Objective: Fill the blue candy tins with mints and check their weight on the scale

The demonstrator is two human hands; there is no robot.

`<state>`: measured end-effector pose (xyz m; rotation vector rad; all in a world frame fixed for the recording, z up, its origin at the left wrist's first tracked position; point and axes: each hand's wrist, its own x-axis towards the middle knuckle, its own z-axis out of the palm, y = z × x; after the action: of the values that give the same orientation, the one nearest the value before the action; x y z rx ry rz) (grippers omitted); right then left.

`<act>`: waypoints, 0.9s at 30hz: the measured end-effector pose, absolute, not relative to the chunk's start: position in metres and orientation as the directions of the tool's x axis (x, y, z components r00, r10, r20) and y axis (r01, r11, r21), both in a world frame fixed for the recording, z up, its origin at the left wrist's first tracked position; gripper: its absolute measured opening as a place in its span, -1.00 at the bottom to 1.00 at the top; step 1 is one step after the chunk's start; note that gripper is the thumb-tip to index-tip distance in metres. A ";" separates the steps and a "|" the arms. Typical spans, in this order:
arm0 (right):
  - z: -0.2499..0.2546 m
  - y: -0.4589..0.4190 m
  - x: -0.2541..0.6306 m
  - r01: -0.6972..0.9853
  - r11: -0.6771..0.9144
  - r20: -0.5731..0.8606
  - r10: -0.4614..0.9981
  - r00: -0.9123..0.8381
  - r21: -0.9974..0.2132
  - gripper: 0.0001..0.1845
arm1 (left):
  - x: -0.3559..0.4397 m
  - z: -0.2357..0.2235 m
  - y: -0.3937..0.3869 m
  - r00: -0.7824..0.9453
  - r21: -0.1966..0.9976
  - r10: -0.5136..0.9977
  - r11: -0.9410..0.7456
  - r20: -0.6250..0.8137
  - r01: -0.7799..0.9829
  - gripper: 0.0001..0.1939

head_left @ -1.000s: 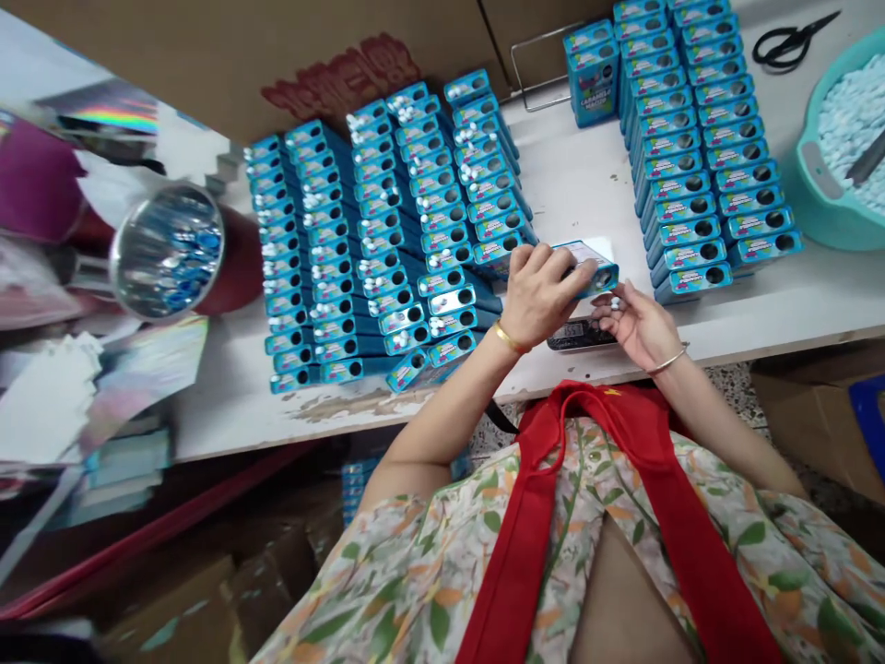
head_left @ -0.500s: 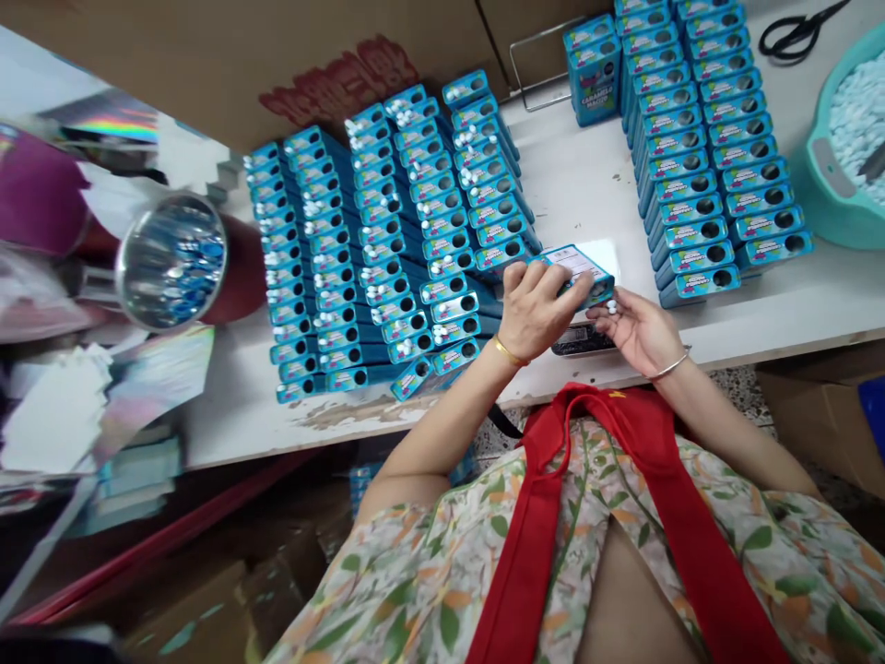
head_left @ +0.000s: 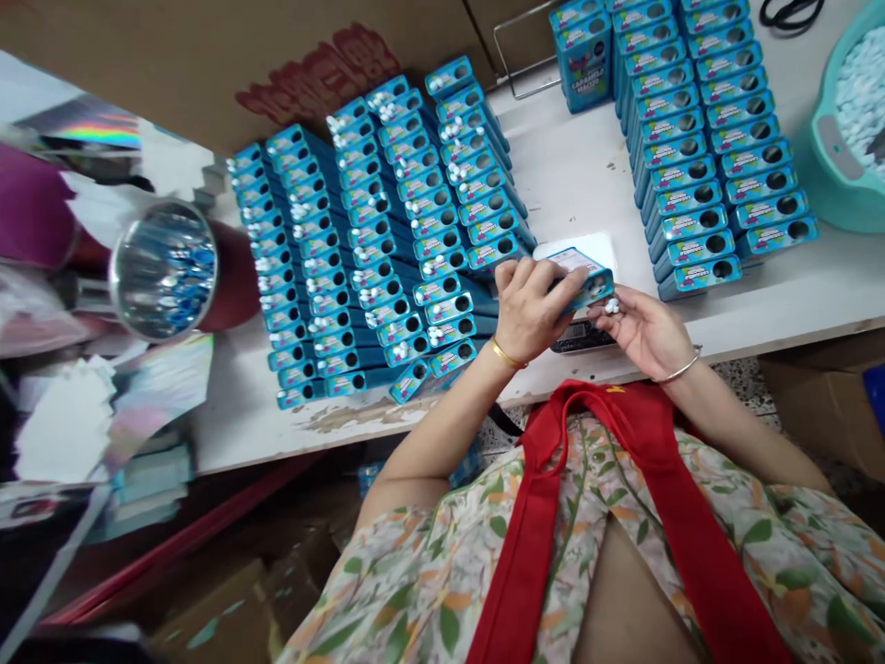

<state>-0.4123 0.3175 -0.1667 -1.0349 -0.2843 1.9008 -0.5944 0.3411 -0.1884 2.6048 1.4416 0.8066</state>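
Observation:
My left hand (head_left: 529, 309) is wrapped over a blue candy tin (head_left: 595, 289), which is tipped on its side with its top end toward the right. Just past that end is my right hand (head_left: 646, 332), palm up and fingers curled. Several small white candies (head_left: 612, 305) lie at its fingertips, close under the tin's edge. Beneath both hands sits a small scale (head_left: 600, 251) with a white plate and a dark front panel, partly covered by the tin and my left hand. Whether any candies remain inside the tin is hidden.
Rows of upright blue tins (head_left: 377, 249) stand to the left, many with white candies on top. More tins (head_left: 691, 198) stand at the right, beside a turquoise basin (head_left: 822, 148) of candies. A metal pot (head_left: 166, 318), a wire stand (head_left: 515, 83) and scissors (head_left: 788, 17) are also here.
The view has shifted slightly. My left hand still grips the tipped tin, and more white candies show at my right fingertips than before.

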 end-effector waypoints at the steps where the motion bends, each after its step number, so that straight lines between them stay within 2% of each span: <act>1: -0.170 0.317 -0.409 -0.602 -0.555 -0.544 0.808 -0.227 -0.574 -0.91 | -0.594 -0.190 0.344 0.407 0.315 0.817 -0.544 0.407 0.777 -0.66; 5: -0.186 0.308 -0.393 -0.561 -0.560 -0.566 0.803 -0.187 -0.609 -0.69 | -0.590 -0.195 0.385 0.361 0.484 0.846 -0.524 0.393 0.701 -0.62; 7: -0.198 0.301 -0.383 -0.544 -0.564 -0.592 0.793 -0.146 -0.621 -0.58 | -0.584 -0.197 0.426 0.368 0.523 0.841 -0.536 0.397 0.662 -0.65; 10: -0.217 0.287 -0.366 -0.513 -0.603 -0.655 0.749 -0.099 -0.611 -0.46 | -0.567 -0.202 0.501 0.368 0.493 0.866 -0.496 0.338 0.715 -0.64; 14: -0.238 0.266 -0.351 -0.510 -0.629 -0.723 0.691 -0.021 -0.586 -0.36 | -0.540 -0.217 0.589 0.276 0.429 0.941 -0.336 0.198 0.838 -0.63; 19: -0.250 0.260 -0.346 -0.510 -0.628 -0.717 0.696 -0.032 -0.587 -0.38 | -0.523 -0.239 0.656 0.202 0.421 0.969 -0.245 0.145 0.873 -0.62; 21: -0.249 0.262 -0.345 -0.494 -0.638 -0.719 0.694 -0.036 -0.591 -0.39 | -0.529 -0.242 0.668 0.212 0.427 0.956 -0.282 0.205 0.859 -0.61; 24: -0.247 0.265 -0.343 -0.464 -0.661 -0.733 0.679 -0.038 -0.589 -0.39 | -0.559 -0.234 0.658 0.335 0.415 0.873 -0.468 0.354 0.781 -0.63; 27: -0.246 0.266 -0.341 -0.441 -0.675 -0.740 0.672 -0.034 -0.592 -0.41 | -0.608 -0.206 0.605 0.492 0.392 0.806 -0.590 0.328 0.706 -0.69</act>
<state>-0.3409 0.2661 -0.2462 -1.4601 -0.2551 1.8093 -0.6078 0.6050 -0.2056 2.5311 1.3007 0.7201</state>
